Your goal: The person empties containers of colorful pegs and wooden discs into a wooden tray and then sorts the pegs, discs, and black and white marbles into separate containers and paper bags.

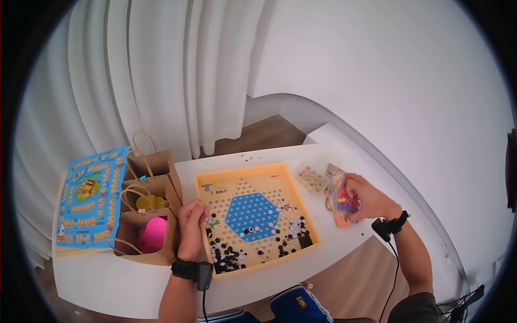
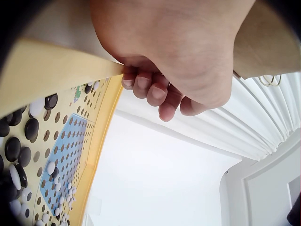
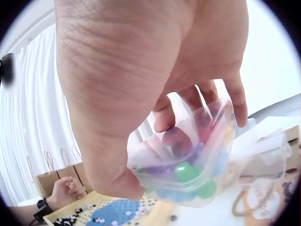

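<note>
My right hand (image 1: 362, 198) grips a clear plastic box (image 3: 188, 176) of colourful pieces, thumb on one side and fingers on the other. Green, purple, red and blue pieces show through its walls in the right wrist view. My left hand (image 1: 191, 220) lies at the left rim of a yellow wooden game board (image 1: 318, 231), its fingers (image 2: 156, 95) loosely curled and overlapping the rim in the left wrist view. The board has a blue hexagon (image 1: 252, 215) with holes. Black and white round stones (image 1: 229, 258) lie over its near part.
Paper bags (image 1: 169, 185) stand left of the board, one holding a pink object (image 1: 153, 234), another a yellow one (image 1: 151, 202). A blue printed game sheet (image 1: 89, 196) lies farther left. Beyond the board's right side is a clear pack of small pieces (image 1: 311, 180). Several stones dot the white table (image 1: 145, 290).
</note>
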Demonstrator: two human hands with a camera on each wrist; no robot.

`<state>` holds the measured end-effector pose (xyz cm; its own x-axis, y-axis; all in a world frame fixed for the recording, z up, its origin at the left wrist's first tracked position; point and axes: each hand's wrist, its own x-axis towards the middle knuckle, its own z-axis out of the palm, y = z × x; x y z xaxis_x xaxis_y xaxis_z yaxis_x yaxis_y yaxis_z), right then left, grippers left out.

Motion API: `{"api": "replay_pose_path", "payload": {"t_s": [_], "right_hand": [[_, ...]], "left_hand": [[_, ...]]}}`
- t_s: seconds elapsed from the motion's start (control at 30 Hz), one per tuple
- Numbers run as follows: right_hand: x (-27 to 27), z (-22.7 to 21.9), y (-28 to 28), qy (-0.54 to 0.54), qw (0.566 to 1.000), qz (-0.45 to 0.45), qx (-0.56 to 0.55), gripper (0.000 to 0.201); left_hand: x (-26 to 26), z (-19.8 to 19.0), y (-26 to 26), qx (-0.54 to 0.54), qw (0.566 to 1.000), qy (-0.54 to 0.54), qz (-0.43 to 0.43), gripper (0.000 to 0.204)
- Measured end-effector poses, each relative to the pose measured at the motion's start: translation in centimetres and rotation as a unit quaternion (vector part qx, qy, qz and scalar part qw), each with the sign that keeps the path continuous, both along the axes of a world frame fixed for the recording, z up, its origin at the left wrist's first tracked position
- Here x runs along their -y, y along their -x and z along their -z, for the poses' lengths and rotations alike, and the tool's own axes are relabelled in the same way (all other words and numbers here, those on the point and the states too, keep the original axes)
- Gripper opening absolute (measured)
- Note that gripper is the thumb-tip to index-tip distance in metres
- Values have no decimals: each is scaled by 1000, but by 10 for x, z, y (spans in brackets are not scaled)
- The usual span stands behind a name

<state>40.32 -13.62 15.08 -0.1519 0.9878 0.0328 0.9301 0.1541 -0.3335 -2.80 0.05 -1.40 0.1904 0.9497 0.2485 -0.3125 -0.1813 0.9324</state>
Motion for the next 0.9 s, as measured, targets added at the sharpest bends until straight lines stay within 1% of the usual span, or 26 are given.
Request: {"api": "replay_pose_path", "payload": {"t_s": [0.07, 0.1, 0.13, 0.2, 0.23, 0.3, 0.33, 0.4, 0.47, 0.53, 0.57, 0.63, 0.67, 0.73, 0.77, 0.83, 0.87, 0.9], "right_hand": [[11, 15, -8, 21, 998, -37, 38, 57], [14, 26, -8, 37, 998, -39, 39, 55], [15, 34, -5, 32, 998, -36, 43, 55], [13, 48, 8, 26, 987, -105, 119, 54], [10, 53, 13, 21, 987, -101, 120, 54], [3, 62, 23, 31, 972, -125, 196, 64], [-3, 65, 27, 27, 972, -121, 197, 64], [-11, 69, 32, 58, 974, -148, 162, 72], [-11, 73, 30, 68, 974, -134, 168, 69], [-11, 80, 25, 10, 974, -152, 166, 60], [-13, 80, 21, 11, 974, -153, 167, 60], [-15, 74, 10, -16, 983, -174, 58, 47], [-17, 65, 2, -13, 983, -174, 59, 47], [-22, 41, -19, -32, 998, -42, -17, 37], [-23, 35, -31, -31, 999, -41, -17, 37], [-28, 33, -57, -48, 996, 67, 32, 45], [-26, 36, -61, -50, 996, 65, 34, 45], [-22, 42, -63, -36, 995, 79, 41, 52]], "left_hand": [[1, -1, -1, 3, 1000, -2, 2, 39], [1, -1, -1, 3, 1000, -2, 1, 39], [1, -1, 0, 3, 1000, -3, -1, 39], [0, -1, 0, 2, 1000, -14, 1, 39], [0, -1, 0, -3, 1000, -9, -2, 39], [0, 2, 0, 1, 1000, -4, -2, 39], [-1, 3, 1, 2, 1000, -9, 0, 39], [-1, 4, 0, 5, 1000, 6, -5, 38], [0, 0, -1, 9, 1000, 3, 0, 38], [1, 0, -1, 14, 1000, 3, 2, 38], [0, 1, -1, 12, 1000, 0, 1, 38], [-1, 4, 0, 11, 1000, 0, -1, 38], [-1, 4, 1, 9, 1000, 1, 1, 38], [-1, 4, 0, 8, 1000, 4, 5, 37], [0, 3, 0, 9, 1000, 7, 5, 37], [0, 3, 0, 11, 1000, 9, 3, 37], [-2, 5, -1, 16, 1000, 3, 1, 36], [-2, 6, -1, 21, 1000, -2, -2, 36]]}}
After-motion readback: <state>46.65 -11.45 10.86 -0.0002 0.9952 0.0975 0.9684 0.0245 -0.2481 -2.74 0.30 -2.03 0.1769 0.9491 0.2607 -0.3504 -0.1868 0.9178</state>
